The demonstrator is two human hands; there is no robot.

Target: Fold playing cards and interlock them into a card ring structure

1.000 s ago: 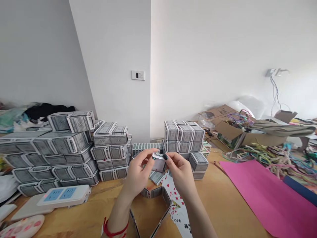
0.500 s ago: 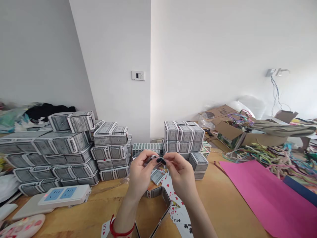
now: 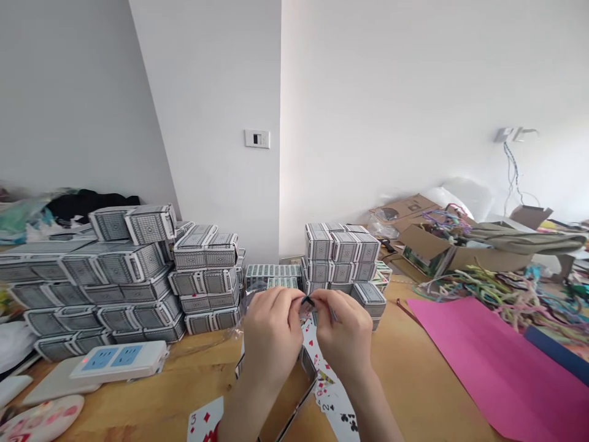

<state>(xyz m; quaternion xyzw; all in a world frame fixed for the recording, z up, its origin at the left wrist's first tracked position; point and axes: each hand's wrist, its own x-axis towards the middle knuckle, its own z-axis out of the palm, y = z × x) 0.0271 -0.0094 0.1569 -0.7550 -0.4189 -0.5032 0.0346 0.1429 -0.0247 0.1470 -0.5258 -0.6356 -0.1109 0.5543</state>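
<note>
My left hand (image 3: 272,322) and my right hand (image 3: 344,325) meet above the middle of the table, fingertips pinched together on a playing card. The fingers hide most of that card, and dark nails show where the tips touch. Beneath them, face-up playing cards (image 3: 338,408) lie spread in a strip on the wood. A low frame of folded cards (image 3: 307,363) stands on edge below my hands, partly covered by my left forearm. One three of diamonds (image 3: 205,418) lies left of that forearm.
Stacked blocks of folded cards rise at the left (image 3: 138,264), centre-left (image 3: 205,282) and centre-right (image 3: 343,245). A power strip (image 3: 120,361) sits at the left. Pink paper (image 3: 488,362), tangled pipe cleaners (image 3: 501,301) and a cardboard box (image 3: 473,256) occupy the right side.
Both hands have turned so their backs face me more, and the card between them is now mostly hidden. My left forearm has shifted right, uncovering more of the three of diamonds.
</note>
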